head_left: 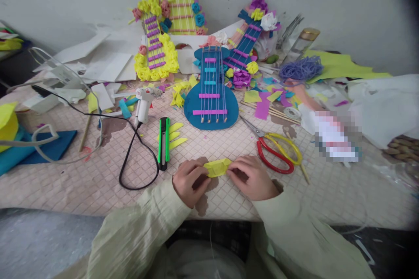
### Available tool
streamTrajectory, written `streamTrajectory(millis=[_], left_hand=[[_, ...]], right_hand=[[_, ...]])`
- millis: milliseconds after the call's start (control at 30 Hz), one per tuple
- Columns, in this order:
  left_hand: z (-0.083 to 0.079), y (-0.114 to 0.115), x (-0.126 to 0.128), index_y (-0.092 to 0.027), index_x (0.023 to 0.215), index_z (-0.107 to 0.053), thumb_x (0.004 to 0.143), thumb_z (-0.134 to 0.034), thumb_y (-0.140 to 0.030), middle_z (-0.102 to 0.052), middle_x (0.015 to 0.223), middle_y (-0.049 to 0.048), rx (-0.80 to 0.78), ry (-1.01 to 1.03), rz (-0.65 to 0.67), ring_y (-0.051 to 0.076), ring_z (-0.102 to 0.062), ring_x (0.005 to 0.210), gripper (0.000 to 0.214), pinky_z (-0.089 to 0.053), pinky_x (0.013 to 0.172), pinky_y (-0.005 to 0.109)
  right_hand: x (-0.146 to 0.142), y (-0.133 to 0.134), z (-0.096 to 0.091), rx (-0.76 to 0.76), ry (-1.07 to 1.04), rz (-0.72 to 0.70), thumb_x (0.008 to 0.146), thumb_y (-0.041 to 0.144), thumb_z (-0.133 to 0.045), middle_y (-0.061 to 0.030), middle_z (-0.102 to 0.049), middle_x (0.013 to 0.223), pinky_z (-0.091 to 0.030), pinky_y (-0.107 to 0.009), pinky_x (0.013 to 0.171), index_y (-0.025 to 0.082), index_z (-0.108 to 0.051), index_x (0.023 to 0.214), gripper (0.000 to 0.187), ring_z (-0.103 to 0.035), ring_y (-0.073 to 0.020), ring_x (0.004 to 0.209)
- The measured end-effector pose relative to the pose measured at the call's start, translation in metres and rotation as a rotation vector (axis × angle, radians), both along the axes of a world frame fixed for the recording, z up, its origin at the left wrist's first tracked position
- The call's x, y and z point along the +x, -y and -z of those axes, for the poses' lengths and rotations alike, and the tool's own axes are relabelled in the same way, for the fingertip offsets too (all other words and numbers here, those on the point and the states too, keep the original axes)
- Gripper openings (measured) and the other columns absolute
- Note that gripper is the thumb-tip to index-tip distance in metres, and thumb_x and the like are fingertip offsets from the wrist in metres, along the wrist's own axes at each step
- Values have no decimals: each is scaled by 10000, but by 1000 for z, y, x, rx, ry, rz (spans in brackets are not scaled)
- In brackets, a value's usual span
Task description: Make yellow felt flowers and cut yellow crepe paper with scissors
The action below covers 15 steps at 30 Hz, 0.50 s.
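Observation:
Between both hands, near the table's front edge, is a small folded strip of yellow crepe paper (218, 167). My left hand (191, 179) pinches its left end, and my right hand (250, 178) pinches its right end. Just beyond lies a blue cardboard guitar (211, 104) with pink and light blue bars and white strings. A green utility knife (163, 143) rests left of my left hand, beside several pointed yellow paper pieces (176, 135). To the right of my right hand are scissors (275, 150) with one red and one yellow handle.
A white glue gun (142, 105) with a looped black cord stands at left. Decorated paper instruments, among them a yellow flowered one (156, 48), lean at the back. Purple yarn (301, 69), a tape roll (292, 113), paper scraps and wooden sticks lie to the right.

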State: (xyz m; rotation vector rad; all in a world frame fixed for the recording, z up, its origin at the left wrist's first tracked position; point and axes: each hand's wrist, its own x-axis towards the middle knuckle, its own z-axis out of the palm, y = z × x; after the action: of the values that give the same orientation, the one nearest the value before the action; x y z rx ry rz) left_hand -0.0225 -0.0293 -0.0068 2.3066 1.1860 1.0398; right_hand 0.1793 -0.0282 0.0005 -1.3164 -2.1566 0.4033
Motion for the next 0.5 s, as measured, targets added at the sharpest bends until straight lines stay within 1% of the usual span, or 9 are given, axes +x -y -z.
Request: streamTrajectory(millis=[100,267,333,433,500], left_hand=[[4,1,-2,-178,787,-613,739,-531,-212,-585,789,56,16,-22,25,164,-524,719,101,-473,647,335],[9,-2,-4,-217,782,-631,758,-511,-224,-587,806,38,30,-27,66,151,-514,719,123,-469,640,306],[7,-2,-3,-200,770,-627,759,-506,-207,-589,784,42,77,-62,76,150,-521,707,121,-475,633,303],[1,-3,1,-158,740,-611,757,-497,-156,-602,734,51,189,-148,130,154,-535,692,116,-484,638,299],[-3,-4,4,-148,718,-601,758,-497,-164,-604,704,52,215,-192,146,160,-540,690,113,-486,638,298]], right_hand=[[2,0,3,19,-11,-8,756,192,-545,-14,-599,643,-384,-317,635,187,-575,696,68,-530,-158,635],[4,1,5,10,-8,-21,749,184,-554,-15,-598,654,-387,-315,635,192,-586,712,49,-532,-162,649],[3,1,5,9,-13,-14,753,182,-550,-19,-602,662,-388,-319,634,191,-586,718,50,-530,-166,653],[2,2,5,0,-19,-1,759,188,-549,-26,-604,667,-388,-324,635,185,-584,721,52,-525,-169,654],[1,2,4,-15,-18,10,764,192,-544,-28,-600,662,-389,-327,637,178,-585,717,64,-521,-169,653]])
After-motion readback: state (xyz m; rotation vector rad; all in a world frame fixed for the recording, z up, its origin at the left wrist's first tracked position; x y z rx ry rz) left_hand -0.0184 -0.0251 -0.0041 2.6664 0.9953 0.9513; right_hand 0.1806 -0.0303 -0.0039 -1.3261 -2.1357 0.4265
